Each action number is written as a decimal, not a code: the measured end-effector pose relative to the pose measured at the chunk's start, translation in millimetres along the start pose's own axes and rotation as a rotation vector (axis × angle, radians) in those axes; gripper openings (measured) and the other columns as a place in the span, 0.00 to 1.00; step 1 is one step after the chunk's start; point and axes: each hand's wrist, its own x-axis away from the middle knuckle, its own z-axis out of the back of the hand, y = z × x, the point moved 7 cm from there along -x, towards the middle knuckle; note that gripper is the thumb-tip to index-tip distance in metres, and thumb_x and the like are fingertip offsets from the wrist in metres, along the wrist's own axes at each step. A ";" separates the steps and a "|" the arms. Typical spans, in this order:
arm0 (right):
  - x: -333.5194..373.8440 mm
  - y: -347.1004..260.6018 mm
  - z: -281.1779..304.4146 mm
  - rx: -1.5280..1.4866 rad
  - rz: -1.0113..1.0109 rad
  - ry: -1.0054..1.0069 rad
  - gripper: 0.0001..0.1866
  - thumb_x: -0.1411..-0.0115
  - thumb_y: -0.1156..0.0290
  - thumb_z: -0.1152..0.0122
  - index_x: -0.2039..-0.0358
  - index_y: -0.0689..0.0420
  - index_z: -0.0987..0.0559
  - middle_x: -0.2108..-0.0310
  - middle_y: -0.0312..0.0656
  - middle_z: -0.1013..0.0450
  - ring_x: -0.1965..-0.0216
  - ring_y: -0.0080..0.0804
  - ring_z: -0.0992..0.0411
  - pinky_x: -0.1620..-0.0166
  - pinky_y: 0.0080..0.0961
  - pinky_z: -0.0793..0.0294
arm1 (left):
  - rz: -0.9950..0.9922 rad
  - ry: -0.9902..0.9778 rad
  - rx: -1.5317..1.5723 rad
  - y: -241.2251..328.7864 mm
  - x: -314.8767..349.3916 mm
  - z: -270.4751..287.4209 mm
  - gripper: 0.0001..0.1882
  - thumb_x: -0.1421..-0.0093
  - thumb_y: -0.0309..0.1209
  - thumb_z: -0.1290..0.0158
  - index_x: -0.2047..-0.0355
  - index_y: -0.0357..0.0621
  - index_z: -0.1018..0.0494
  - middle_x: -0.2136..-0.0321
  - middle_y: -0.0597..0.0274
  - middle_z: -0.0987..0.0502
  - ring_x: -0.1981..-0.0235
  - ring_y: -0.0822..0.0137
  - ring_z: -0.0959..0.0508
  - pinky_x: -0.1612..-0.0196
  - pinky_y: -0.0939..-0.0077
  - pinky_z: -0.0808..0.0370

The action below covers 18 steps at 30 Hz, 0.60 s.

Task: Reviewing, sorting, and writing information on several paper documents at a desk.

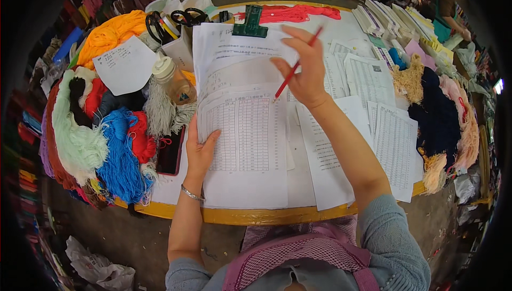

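A stack of printed sheets (245,187) with tables on it lies in front of me, its upper pages curled back toward the far end. A large dark green clip (250,23) grips the far end of the stack. My left hand (200,151) holds the left edge of the papers, thumb on top and fingers underneath. Over the upper right of the stack, my right hand (306,70) holds a slim red pencil (291,75). The pencil slants down toward the printed table, and the thumb and index finger are spread apart.
Left stand colourful yarn hanks (125,150), a phone (170,152), a clear bottle (173,80) and a holder with scissors (189,17). Loose sheets (330,158) cover the right side, beside dark yarn (434,118). Red yarn (298,13) lies at the far edge. A person (450,8) is at far right.
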 end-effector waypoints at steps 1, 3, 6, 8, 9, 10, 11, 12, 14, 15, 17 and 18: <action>0.3 3.3 -10.3 -0.028 -0.028 -0.098 0.27 0.50 0.66 0.27 0.51 0.57 0.29 0.52 0.46 0.26 0.53 0.46 0.29 0.51 0.37 0.31 | 0.002 -0.002 -0.001 -3.3 0.2 1.1 0.36 0.43 0.20 0.41 0.35 0.35 0.42 0.42 0.52 0.32 0.43 0.64 0.31 0.40 0.72 0.34; 13.4 23.6 -31.1 -0.171 -0.294 -0.254 0.28 0.50 0.63 0.27 0.51 0.58 0.28 0.53 0.48 0.25 0.56 0.46 0.28 0.52 0.38 0.29 | -0.010 -0.028 -0.039 -4.3 -1.4 0.1 0.37 0.43 0.20 0.41 0.35 0.34 0.44 0.42 0.52 0.32 0.43 0.65 0.30 0.41 0.73 0.34; 34.4 44.2 -48.3 -0.151 -0.510 -0.427 0.28 0.53 0.57 0.25 0.56 0.59 0.25 0.61 0.49 0.23 0.64 0.44 0.25 0.59 0.36 0.27 | 0.028 -0.079 -0.003 -0.3 -1.1 -5.2 0.38 0.44 0.19 0.41 0.35 0.35 0.44 0.41 0.52 0.33 0.44 0.65 0.30 0.41 0.73 0.34; 59.3 49.3 -71.5 -0.313 -0.647 -0.829 0.25 0.54 0.59 0.24 0.60 0.58 0.23 0.69 0.45 0.24 0.69 0.40 0.27 0.63 0.32 0.28 | 0.017 -0.078 0.000 1.4 0.2 -6.2 0.39 0.45 0.18 0.41 0.34 0.36 0.45 0.42 0.52 0.33 0.45 0.64 0.30 0.42 0.72 0.32; 63.0 46.0 -77.2 -0.408 -0.652 -0.843 0.22 0.53 0.63 0.24 0.62 0.58 0.24 0.76 0.42 0.27 0.74 0.35 0.30 0.66 0.28 0.30 | 0.001 -0.080 0.008 5.0 -1.2 -8.7 0.41 0.46 0.17 0.41 0.33 0.37 0.47 0.42 0.52 0.33 0.45 0.64 0.29 0.43 0.72 0.30; 66.0 47.1 -77.9 -0.408 -0.656 -0.844 0.22 0.53 0.63 0.24 0.62 0.58 0.24 0.76 0.42 0.27 0.74 0.35 0.30 0.66 0.28 0.30 | 0.004 -0.082 0.009 8.1 -2.6 -10.5 0.41 0.46 0.17 0.41 0.33 0.37 0.47 0.42 0.52 0.33 0.45 0.64 0.29 0.43 0.72 0.30; 74.9 44.3 -83.7 -0.456 -0.672 -0.952 0.20 0.51 0.68 0.26 0.60 0.60 0.23 0.72 0.40 0.26 0.70 0.29 0.31 0.62 0.25 0.29 | 0.090 -0.093 0.113 6.7 -3.7 -12.4 0.44 0.47 0.16 0.40 0.33 0.38 0.49 0.42 0.53 0.33 0.45 0.63 0.29 0.44 0.71 0.29; 81.6 37.5 -88.5 -0.509 -0.684 -1.060 0.19 0.49 0.74 0.27 0.57 0.61 0.23 0.67 0.38 0.26 0.66 0.24 0.31 0.59 0.22 0.28 | 0.176 -0.100 0.214 5.0 -3.6 -13.9 0.46 0.48 0.15 0.39 0.33 0.40 0.50 0.43 0.53 0.33 0.45 0.62 0.29 0.45 0.70 0.27; 94.1 29.2 -96.1 -0.608 -0.681 -1.112 0.17 0.47 0.75 0.30 0.57 0.62 0.24 0.67 0.36 0.26 0.65 0.23 0.32 0.59 0.22 0.29 | 0.265 -0.125 0.188 -3.5 -4.6 -9.6 0.47 0.50 0.14 0.39 0.33 0.41 0.51 0.43 0.53 0.33 0.46 0.62 0.29 0.46 0.70 0.26; 99.8 20.6 -100.5 -0.667 -0.687 -1.159 0.17 0.46 0.76 0.30 0.57 0.62 0.24 0.67 0.36 0.26 0.65 0.23 0.32 0.59 0.21 0.29 | 0.351 -0.152 0.165 -7.8 -4.0 -10.9 0.48 0.51 0.14 0.38 0.34 0.42 0.52 0.43 0.53 0.33 0.46 0.62 0.28 0.47 0.69 0.25; 107.7 11.3 -101.0 -0.663 -0.687 -1.182 0.15 0.45 0.76 0.31 0.58 0.62 0.24 0.67 0.35 0.26 0.66 0.21 0.33 0.60 0.21 0.30 | 0.388 -0.134 0.223 -4.1 -0.5 -9.1 0.48 0.51 0.14 0.38 0.34 0.42 0.51 0.44 0.54 0.33 0.46 0.62 0.28 0.47 0.69 0.26; 111.1 11.5 -101.3 -0.666 -0.688 -1.184 0.15 0.45 0.76 0.31 0.58 0.62 0.24 0.67 0.35 0.26 0.66 0.21 0.33 0.60 0.21 0.30 | 0.420 -0.114 0.281 -1.8 1.7 -8.3 0.47 0.52 0.14 0.37 0.35 0.43 0.50 0.44 0.54 0.33 0.46 0.63 0.28 0.46 0.68 0.26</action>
